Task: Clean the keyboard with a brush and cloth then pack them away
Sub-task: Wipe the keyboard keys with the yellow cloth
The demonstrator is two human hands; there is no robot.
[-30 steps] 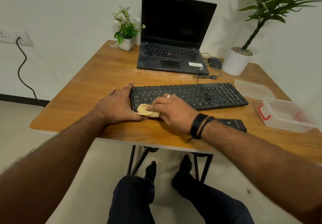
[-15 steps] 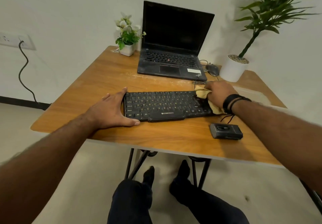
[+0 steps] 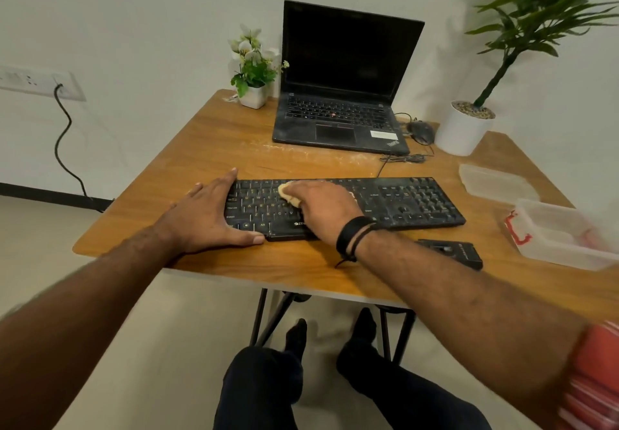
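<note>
Keyboard [image 3: 385, 200]: one black full-size keyboard, lying flat near the front edge of the wooden table [image 3: 207, 148]; its left-middle keys are covered by the two hands.
Cloth [image 3: 287, 194]: one small yellowish cloth, bunched on the keys of the left half; only a corner shows beyond the fingers.
Right hand [image 3: 323, 207]: palm down on the keyboard, fingers bent over the cloth and pressing it to the keys; fingertips hidden under the hand. Two dark bands circle the wrist.
Left hand [image 3: 209, 217]: flat at the keyboard's left end, fingers straight and spread, thumb along the front edge, holding nothing.
Brush: one black flat object [image 3: 452, 252] lies just in front of the keyboard's right part, partly hidden by the right forearm; whether it is the brush I cannot tell.
Containers: one clear plastic box [image 3: 562, 238] with a red clip at the right edge, blurred and cut off by the frame; one clear lid [image 3: 495, 185] lies behind it.
Laptop [image 3: 345, 78]: one, open, screen dark, at the back of the table.
Mouse [image 3: 420, 131]: one, dark, just right of the laptop, its cable coiled in front.
Plants: two, a small flowering pot [image 3: 253, 71] left of the laptop and a tall plant in a white pot [image 3: 464, 128] at right, its leaves cut off at the top.
Wall socket [image 3: 40, 81]: one, with a black cable hanging down.
</note>
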